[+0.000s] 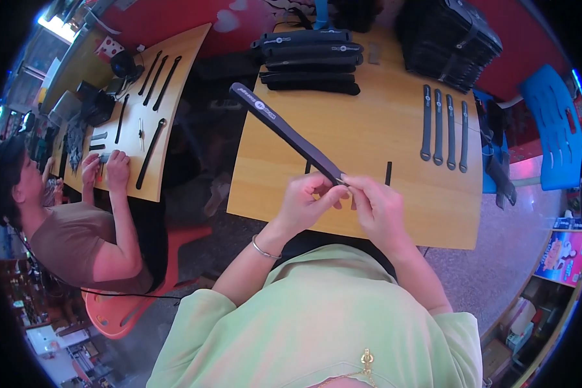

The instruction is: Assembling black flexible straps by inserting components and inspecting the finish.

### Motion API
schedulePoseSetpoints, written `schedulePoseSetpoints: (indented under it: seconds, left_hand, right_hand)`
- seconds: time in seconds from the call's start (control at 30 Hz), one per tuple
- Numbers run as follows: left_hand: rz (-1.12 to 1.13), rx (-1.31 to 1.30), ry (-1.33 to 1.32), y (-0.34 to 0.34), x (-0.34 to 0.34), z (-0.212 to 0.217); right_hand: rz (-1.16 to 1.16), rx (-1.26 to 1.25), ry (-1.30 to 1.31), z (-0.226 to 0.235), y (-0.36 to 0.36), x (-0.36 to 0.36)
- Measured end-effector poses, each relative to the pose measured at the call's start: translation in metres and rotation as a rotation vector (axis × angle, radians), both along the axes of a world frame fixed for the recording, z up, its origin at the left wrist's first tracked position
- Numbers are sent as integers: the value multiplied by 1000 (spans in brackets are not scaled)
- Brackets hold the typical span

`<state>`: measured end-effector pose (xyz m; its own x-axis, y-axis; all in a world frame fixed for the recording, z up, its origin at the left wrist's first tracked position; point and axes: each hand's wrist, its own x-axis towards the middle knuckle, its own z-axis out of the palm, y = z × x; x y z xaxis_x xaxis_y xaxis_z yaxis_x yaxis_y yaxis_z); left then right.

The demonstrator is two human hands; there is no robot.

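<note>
A long dark grey strap with a rounded far end and white print slants up and to the left over the wooden table. Both my hands meet at its near end. My left hand has its fingers closed there, thumb bent inward. Thumb and fingers of my right hand pinch the same end from the other side. Something small and light-coloured shows between the fingertips, too small to name. A short black strip lies beyond my right hand; another dark strip shows partly behind my left.
Stacked dark straps lie at the table's back left. Several grey straps form a row at right, before a big black bundle. A blue chair stands at far right. Leftward, a co-worker handles pieces at another table.
</note>
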<state>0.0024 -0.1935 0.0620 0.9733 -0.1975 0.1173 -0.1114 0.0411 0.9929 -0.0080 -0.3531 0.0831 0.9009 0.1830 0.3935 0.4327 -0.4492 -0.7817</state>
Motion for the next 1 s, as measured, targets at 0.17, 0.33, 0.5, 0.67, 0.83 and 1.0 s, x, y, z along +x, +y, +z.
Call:
schedulePoseSetpoints:
  seconds: [0.17, 0.33, 0.5, 0.67, 0.83, 1.0]
  left_hand:
    - [-2, 35, -13, -3, 0, 9]
    - [-50, 164, -138, -2, -1, 10]
    - [-368, 375, -81, 15, -22, -1]
    - [-368, 236, 34, 14, -9, 3]
    - [-312, -322, 373, -1, -6, 15]
    - [-181, -660, 551, 6, -7, 7]
  right_hand:
    - [-62, -27, -137, 5, 0, 6]
    - [-97, -137, -304, 12, -12, 17]
    - [-162, -245, -338, 34, -38, 27]
    - [26, -285, -377, 42, -28, 11]
    - [138, -324, -302, 36, -21, -8]
    - [49, -307, -139, 38, -35, -8]
